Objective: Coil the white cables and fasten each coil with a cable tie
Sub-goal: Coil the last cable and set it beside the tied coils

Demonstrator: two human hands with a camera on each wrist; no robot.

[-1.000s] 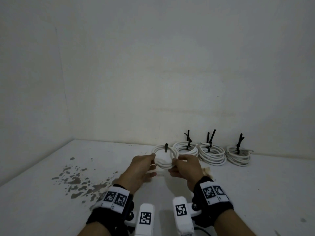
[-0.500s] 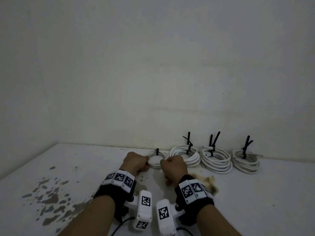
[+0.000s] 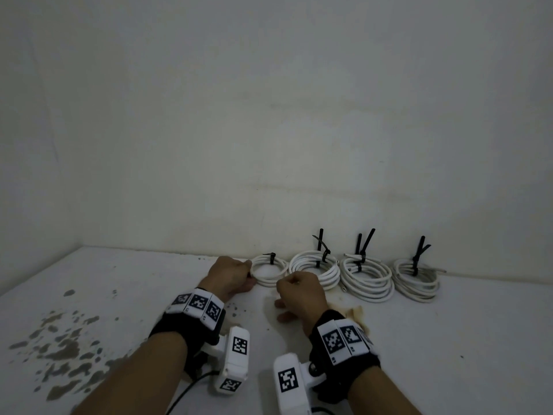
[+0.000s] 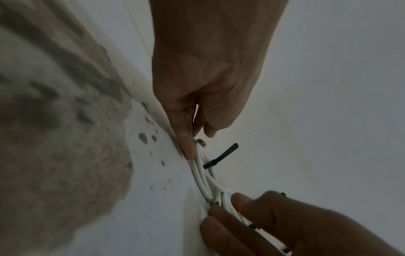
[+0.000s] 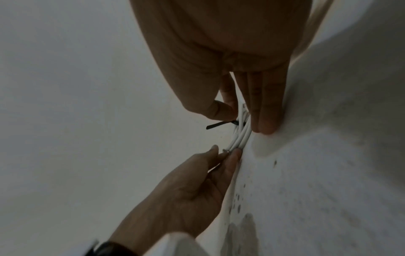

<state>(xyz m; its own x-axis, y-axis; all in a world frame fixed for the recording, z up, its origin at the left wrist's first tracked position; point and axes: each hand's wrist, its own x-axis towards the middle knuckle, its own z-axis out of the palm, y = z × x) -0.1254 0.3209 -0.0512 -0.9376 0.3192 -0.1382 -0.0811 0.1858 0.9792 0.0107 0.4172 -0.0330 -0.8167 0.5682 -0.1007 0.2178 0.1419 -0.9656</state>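
A small white cable coil (image 3: 269,269) with a black cable tie (image 3: 271,258) lies on the white table (image 3: 449,339), at the left end of a row along the wall. My left hand (image 3: 248,272) pinches its left edge. My right hand (image 3: 287,284) grips its near right edge. In the left wrist view my left hand (image 4: 199,142) pinches the coil (image 4: 203,176) beside the tie (image 4: 221,155). In the right wrist view my right hand (image 5: 245,121) holds the coil (image 5: 240,136) between thumb and fingers, close to the tie (image 5: 221,124).
Three more tied coils lie along the back wall, to the right: one (image 3: 315,266), another (image 3: 366,277), the last (image 3: 416,278). Dark stains (image 3: 59,348) mark the table's left side, and a brown stain (image 3: 356,316) lies by my right wrist. Walls meet at the left.
Both hands have carried the small coil away from me and lowered it onto the table beside the row at the wall.
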